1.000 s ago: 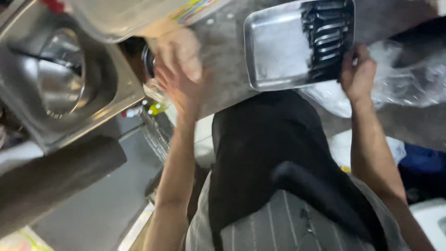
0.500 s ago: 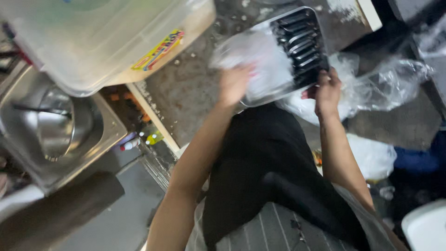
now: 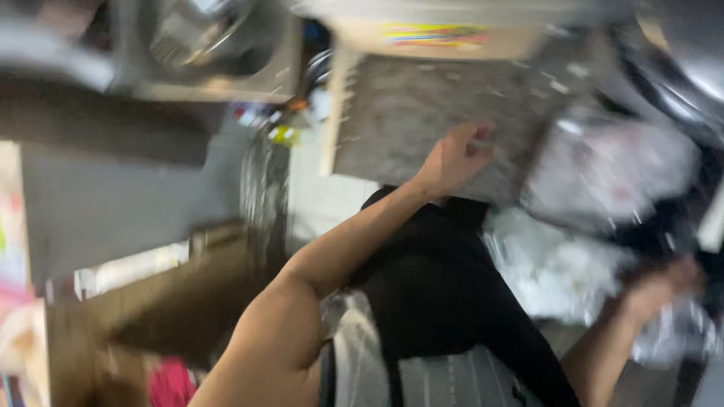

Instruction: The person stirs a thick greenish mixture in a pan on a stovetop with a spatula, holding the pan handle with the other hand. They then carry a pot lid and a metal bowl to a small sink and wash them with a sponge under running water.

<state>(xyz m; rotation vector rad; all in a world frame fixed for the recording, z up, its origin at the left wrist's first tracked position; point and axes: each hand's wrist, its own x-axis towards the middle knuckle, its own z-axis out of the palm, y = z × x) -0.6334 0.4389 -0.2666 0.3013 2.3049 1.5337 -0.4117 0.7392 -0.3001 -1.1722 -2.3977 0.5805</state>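
Observation:
The picture is heavily motion-blurred. My left hand (image 3: 456, 154) rests with curled fingers on the grey speckled stone counter (image 3: 407, 113), near its front edge. Right of it lies a metal tray (image 3: 611, 169), a pale blur on the counter. My right hand (image 3: 664, 286) is low at the right, away from the tray, beside crinkled clear plastic (image 3: 675, 335). The blur hides whether either hand holds anything. A black apron (image 3: 445, 301) over a striped shirt fills the lower middle.
A pale plastic tub with a colourful label (image 3: 437, 30) stands at the counter's far edge. A steel sink (image 3: 219, 49) lies at the upper left. White plastic bags (image 3: 550, 271) sit below the counter at the right. A brown box shape (image 3: 173, 301) is at lower left.
The view swung sharply. My left hand moved off the tray to the counter's edge. My right hand left the tray's edge and dropped toward the plastic bags.

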